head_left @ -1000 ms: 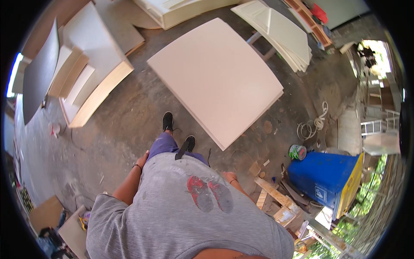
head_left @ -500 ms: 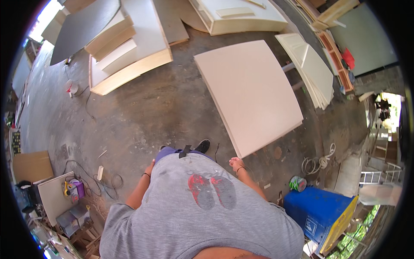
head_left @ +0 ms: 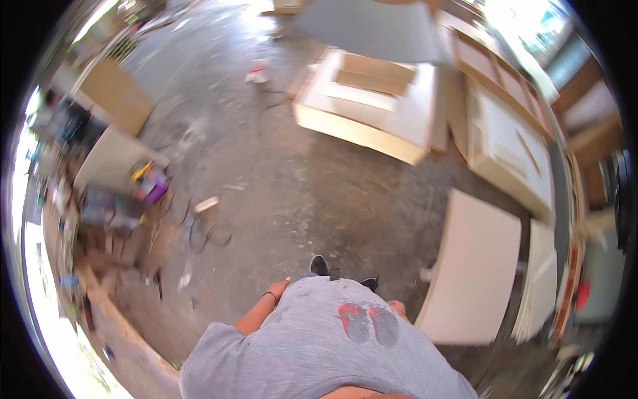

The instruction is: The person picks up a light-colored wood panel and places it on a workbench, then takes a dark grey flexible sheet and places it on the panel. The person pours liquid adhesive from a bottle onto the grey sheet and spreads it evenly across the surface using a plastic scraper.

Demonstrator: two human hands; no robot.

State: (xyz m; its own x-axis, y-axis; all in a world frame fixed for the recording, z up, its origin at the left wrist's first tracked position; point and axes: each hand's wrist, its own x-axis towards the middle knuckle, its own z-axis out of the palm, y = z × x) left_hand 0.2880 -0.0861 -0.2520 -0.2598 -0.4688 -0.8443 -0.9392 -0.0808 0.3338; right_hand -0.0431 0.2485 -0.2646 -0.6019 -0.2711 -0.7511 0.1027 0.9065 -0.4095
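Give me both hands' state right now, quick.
Left hand: empty, hanging at the hip, fingers loosely curled; touches nothing.
Right hand: mostly hidden behind the grey shirt; cannot tell, beside the pale board.

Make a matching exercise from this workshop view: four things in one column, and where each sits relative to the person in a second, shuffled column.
Things:
1. large flat pale panel
2. open box-like cabinet frame
3. purple and yellow items
4. black shoes

Places:
A. far ahead, top centre of the floor
B. just past the grey shirt's edge
C. on the person's right
D. on the person's left, by the cluttered bench

Pairs: 1-C, 2-A, 3-D, 4-B
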